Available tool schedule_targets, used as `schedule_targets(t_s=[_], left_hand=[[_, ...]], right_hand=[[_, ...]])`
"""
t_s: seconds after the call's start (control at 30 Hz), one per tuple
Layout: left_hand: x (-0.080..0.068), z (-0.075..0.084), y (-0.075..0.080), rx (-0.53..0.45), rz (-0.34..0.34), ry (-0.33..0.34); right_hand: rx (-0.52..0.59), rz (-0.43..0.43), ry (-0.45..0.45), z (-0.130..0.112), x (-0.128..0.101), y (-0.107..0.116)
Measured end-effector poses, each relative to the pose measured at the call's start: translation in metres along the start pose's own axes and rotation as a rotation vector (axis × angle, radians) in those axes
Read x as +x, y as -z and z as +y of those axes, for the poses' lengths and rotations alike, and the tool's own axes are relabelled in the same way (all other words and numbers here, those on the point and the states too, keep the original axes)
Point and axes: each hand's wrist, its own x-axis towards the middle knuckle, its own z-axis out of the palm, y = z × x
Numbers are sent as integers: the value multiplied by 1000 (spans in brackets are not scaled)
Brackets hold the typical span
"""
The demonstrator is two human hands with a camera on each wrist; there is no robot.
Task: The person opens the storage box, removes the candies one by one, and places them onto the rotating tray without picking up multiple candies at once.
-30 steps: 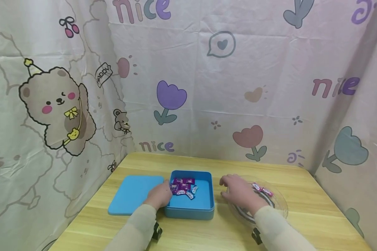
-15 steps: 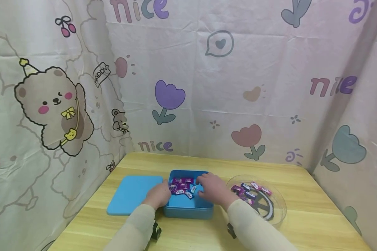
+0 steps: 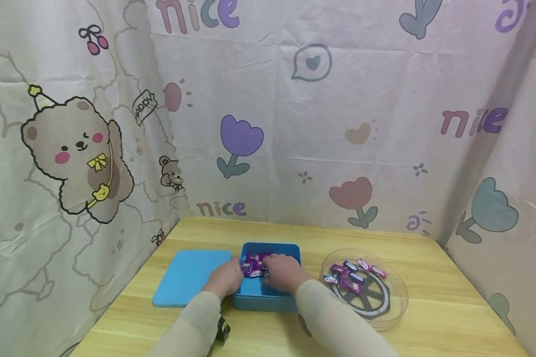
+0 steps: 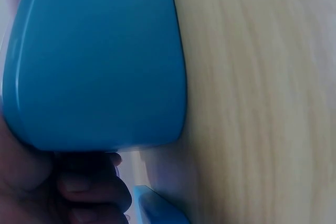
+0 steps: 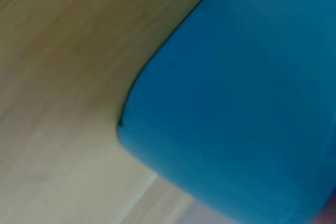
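A light blue rectangular box stands uncovered on the table. At its left wall my left hand grips the box, fingers curled at the side in the left wrist view. Purple-wrapped candies and a blue-and-white wrapped candy lie inside. My right hand reaches down into the box from the right, fingertips bent among the candies and covering some of them. I cannot tell if it pinches one. The right wrist view shows mostly the box's outer wall.
To the right, a clear round plate with a dark spoked pattern holds several wrapped candies. A flat light blue lid lies left of the box. Printed curtains hang behind and beside the wooden table.
My right hand has moved left from over the round plate into the box, down onto the candies, uncovering the candies on the plate. My left hand has stayed on the box.
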Motion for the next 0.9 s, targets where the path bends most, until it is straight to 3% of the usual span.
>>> schedule_targets(t_s=[0.43,0.9], left_hand=[[0,-1,-1,19,7,-6],[1,0,-2,12,17,-12]], right_hand=[[-34,-11,-13,-8,13,-15],[13,-11,-10,3,9,-17]])
